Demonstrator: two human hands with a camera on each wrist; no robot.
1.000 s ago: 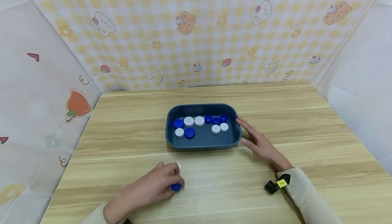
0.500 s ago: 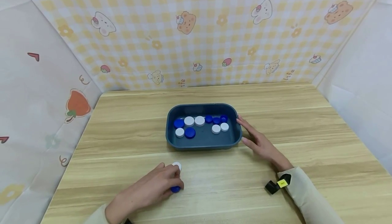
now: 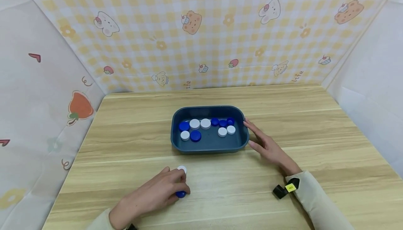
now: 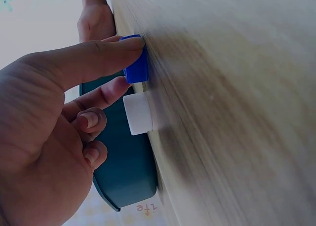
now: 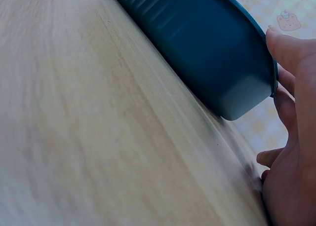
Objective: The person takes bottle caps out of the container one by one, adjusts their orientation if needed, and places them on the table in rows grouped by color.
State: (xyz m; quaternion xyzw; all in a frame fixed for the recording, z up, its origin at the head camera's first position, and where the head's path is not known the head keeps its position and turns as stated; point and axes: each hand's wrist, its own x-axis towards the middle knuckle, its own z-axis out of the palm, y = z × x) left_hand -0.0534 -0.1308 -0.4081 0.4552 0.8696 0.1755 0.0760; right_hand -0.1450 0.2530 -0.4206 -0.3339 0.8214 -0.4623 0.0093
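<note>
My left hand (image 3: 154, 191) pinches a blue bottle cap (image 4: 137, 65) between thumb and forefinger, its edge right at the wooden tabletop. The other left fingers are curled loosely. Just beyond that cap, a white bottle cap (image 4: 138, 113) stands on the table, partly covered by my fingers in the head view. My right hand (image 3: 267, 148) rests at the right end of a dark teal tray (image 3: 207, 151), its straight fingers touching the rim. Inside the tray, larger blue caps (image 3: 195, 136) and white caps (image 3: 205, 123) lie at the left, and smaller blue and white ones at the right.
The wooden table (image 3: 132, 132) runs back to a yellow checked cloth (image 3: 214, 41) with cartoon prints. White cloth walls (image 3: 41, 93) close off both sides. A black wrist camera (image 3: 279, 191) sits on my right sleeve.
The left hand and its blue cap dip slightly, and more of the white cap's top shows than a second ago. My right hand and the tray stay put.
</note>
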